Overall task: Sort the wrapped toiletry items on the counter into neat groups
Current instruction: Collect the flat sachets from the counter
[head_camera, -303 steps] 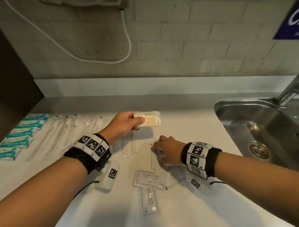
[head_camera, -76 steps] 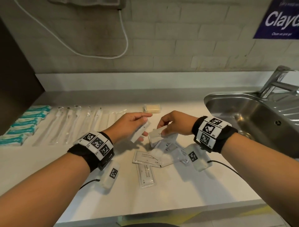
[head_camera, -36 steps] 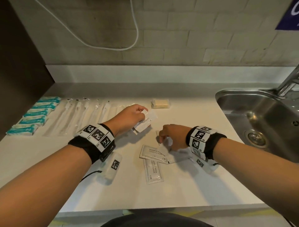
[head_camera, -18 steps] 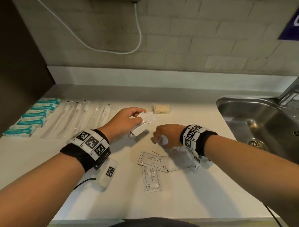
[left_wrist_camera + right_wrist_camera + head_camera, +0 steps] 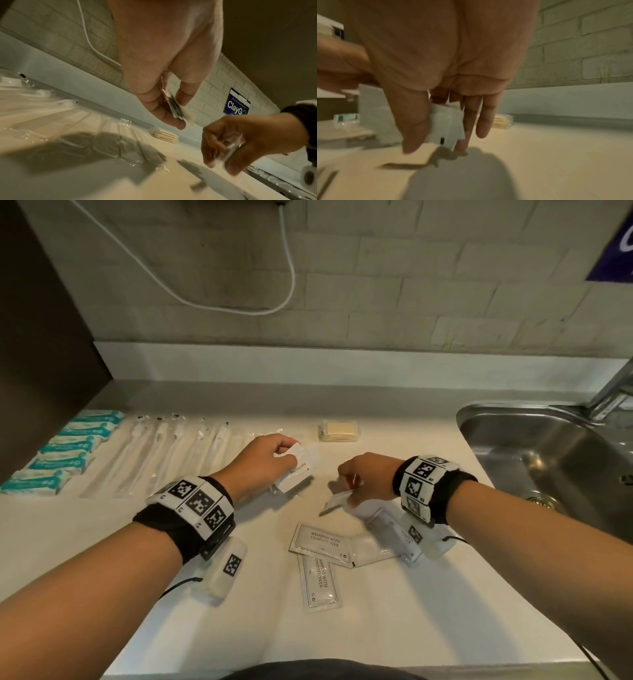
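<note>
My left hand pinches a small stack of white toothpaste packets above the middle of the counter; in the left wrist view the toothpaste packets sit edge-on between thumb and fingers. My right hand pinches another small white packet just above the loose pile; the same packet shows between thumb and fingers in the right wrist view. Two shampoo sachets and several clear-wrapped items lie under and beside the right hand.
Teal-wrapped bars line the far left, with wrapped toothbrushes in a row beside them. A wrapped yellow stack sits at the back. A steel sink is set into the counter on the right. The counter's front edge is close.
The right hand has lifted a packet off the pile and risen slightly. The left hand keeps its packets and has hardly moved.
</note>
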`<state>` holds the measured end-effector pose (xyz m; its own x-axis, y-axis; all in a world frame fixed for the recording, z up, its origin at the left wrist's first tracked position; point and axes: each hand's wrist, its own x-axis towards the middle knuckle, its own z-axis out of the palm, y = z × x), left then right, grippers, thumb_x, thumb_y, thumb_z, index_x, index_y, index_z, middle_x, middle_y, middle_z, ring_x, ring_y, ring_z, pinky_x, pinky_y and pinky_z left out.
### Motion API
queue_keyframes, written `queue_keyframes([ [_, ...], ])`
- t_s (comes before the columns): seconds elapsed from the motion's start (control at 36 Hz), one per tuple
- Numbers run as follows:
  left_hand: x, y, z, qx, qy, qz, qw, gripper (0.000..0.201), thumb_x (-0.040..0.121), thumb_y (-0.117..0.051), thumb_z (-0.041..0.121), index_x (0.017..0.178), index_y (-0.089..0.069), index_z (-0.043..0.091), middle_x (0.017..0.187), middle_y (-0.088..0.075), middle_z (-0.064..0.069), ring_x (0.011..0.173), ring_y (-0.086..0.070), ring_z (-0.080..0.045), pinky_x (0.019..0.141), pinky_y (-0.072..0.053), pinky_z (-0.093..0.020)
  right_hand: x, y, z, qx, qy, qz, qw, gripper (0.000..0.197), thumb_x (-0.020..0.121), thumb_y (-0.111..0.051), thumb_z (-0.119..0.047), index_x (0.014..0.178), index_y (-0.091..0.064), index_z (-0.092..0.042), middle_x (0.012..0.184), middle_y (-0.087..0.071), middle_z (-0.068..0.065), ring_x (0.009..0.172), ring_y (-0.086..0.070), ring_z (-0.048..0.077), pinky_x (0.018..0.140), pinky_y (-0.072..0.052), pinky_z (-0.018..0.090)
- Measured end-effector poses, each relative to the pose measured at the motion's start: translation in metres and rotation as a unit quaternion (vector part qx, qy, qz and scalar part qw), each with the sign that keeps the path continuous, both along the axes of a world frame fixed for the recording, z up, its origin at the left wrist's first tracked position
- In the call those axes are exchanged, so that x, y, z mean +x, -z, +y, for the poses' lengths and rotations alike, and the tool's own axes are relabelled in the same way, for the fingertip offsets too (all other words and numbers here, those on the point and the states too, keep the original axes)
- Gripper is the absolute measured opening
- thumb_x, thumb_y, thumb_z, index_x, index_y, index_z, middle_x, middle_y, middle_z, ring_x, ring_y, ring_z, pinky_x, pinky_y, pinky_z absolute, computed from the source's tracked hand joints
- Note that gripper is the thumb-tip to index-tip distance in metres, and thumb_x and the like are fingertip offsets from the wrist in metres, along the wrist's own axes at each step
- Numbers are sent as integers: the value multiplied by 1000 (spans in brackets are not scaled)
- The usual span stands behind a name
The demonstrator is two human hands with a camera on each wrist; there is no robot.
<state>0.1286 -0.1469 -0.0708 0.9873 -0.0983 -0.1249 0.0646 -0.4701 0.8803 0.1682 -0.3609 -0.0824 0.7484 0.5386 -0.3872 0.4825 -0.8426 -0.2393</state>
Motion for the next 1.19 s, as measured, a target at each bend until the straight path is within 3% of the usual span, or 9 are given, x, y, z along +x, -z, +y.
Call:
queue_keyframes([
  [0.17, 9, -1, 2, 6, 33, -1, 999, 31, 91, -60, 5, 115, -68, 23, 107, -70, 8, 92, -67, -11, 69, -49, -20, -8, -26, -7, 85, -21, -101, 991, 21, 93, -57, -22, 83, -39, -19, 69, -45, -9, 59, -40, 10, 54, -33, 21],
  [0.31, 17, -2, 4, -8, 40, -7, 999, 31, 91, -61, 5, 110, -67, 30, 106, -71, 9, 98, -69, -12, 86, -56, -26, -12, -43, -11, 133, -39, -163, 977, 36, 76, -73, -10, 75, -39, -19, 81, -48, -4, 66, -42, 15, 60, -40, 29],
  [0.53, 16, -1, -7, -32, 71, 2, 997, 32, 91, -62, 2, 111, -69, 27, 110, -72, -2, 106, -68, -24, 98, -53, -42, -13, -40, 1, 181, -30, -143, 972, 41, 68, -82, -26, 72, -41, -21, 80, -45, -4, 66, -45, 20, 62, -43, 35],
  [0.69, 14, 0, -8, -155, 59, 46, 985, 35, 93, -60, 1, 128, -65, 7, 99, -75, -3, 79, -72, -9, 63, -53, -17, -12, -39, 7, 182, -27, -146, 972, 32, 66, -82, -25, 75, -53, -17, 83, -53, -3, 79, -49, 19, 72, -48, 35],
  [0.78, 13, 1, -6, -204, 50, 75, 975, 38, 93, -58, -3, 129, -63, 10, 92, -76, 0, 73, -72, -8, 56, -54, -19, -9, -37, 6, 169, -22, -169, 971, 36, 62, -87, -32, 73, -55, -20, 82, -57, -4, 83, -45, 14, 74, -42, 28],
  [0.89, 13, -1, -7, -217, 63, 116, 967, 33, 96, -58, 4, 123, -67, 21, 103, -76, -8, 88, -72, -22, 68, -63, -38, -8, -39, 6, 161, -16, -181, 970, 33, 64, -87, -29, 74, -57, -19, 84, -59, -3, 87, -44, 14, 75, -43, 29],
  [1.0, 13, -7, -15, -244, 60, 127, 960, 24, 99, -52, 10, 115, -69, 6, 104, -74, -21, 93, -73, -36, 66, -62, -42, -8, -42, 9, 162, -11, -190, 968, 33, 66, -85, -30, 73, -55, -21, 84, -58, -2, 86, -47, 18, 72, -43, 30],
  [1.11, 17, -9, -25, -262, 32, 117, 957, 31, 100, -39, 10, 100, -70, 4, 89, -75, -16, 74, -74, -29, 63, -61, -45, -5, -42, 9, 150, -13, -196, 969, 28, 71, -82, -30, 75, -59, -14, 87, -57, 2, 87, -53, 23, 70, -35, 24],
  [1.19, 19, -10, -31, -266, 54, 137, 953, 41, 100, -32, 19, 96, -70, 5, 86, -75, -12, 75, -73, -27, 64, -60, -45, -4, -39, 7, 147, -18, -201, 968, 27, 70, -82, -28, 75, -62, -10, 93, -56, 7, 89, -52, 24, 75, -45, 31],
])
